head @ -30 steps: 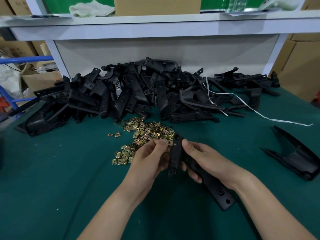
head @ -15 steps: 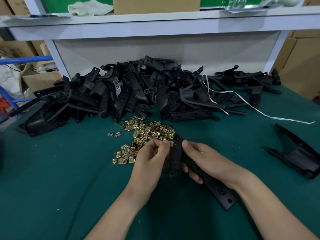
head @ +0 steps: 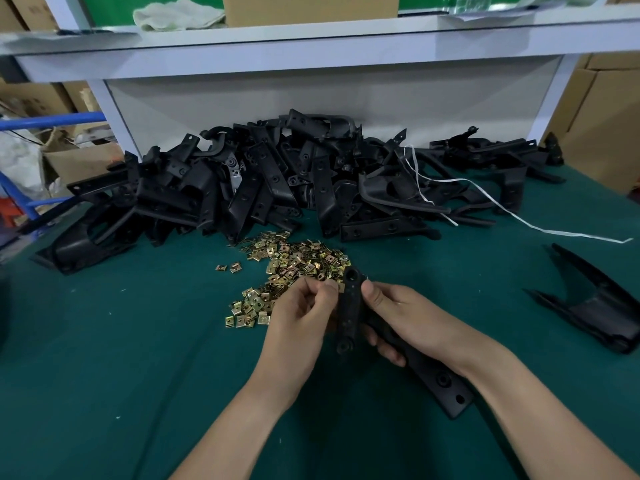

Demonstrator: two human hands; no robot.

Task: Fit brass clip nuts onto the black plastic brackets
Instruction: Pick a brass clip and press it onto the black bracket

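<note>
- Fingertips (head: 325,289) of the left hand (head: 301,320) are pinched at the top end of a long black plastic bracket (head: 349,306), which is gripped by the right hand (head: 408,320); a held nut cannot be confirmed.
- Small square brass clip nuts (head: 287,265) are piled just beyond.
- A heap of black plastic brackets (head: 277,181) is judged still unfitted.

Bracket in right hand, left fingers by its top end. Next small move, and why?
Probably move the left hand rightward, pressing its pinch onto the holed top end of the bracket. The right hand grips it, that end looks bare, and the left fingertips sit beside it; whether they hold a nut is hidden.
</note>
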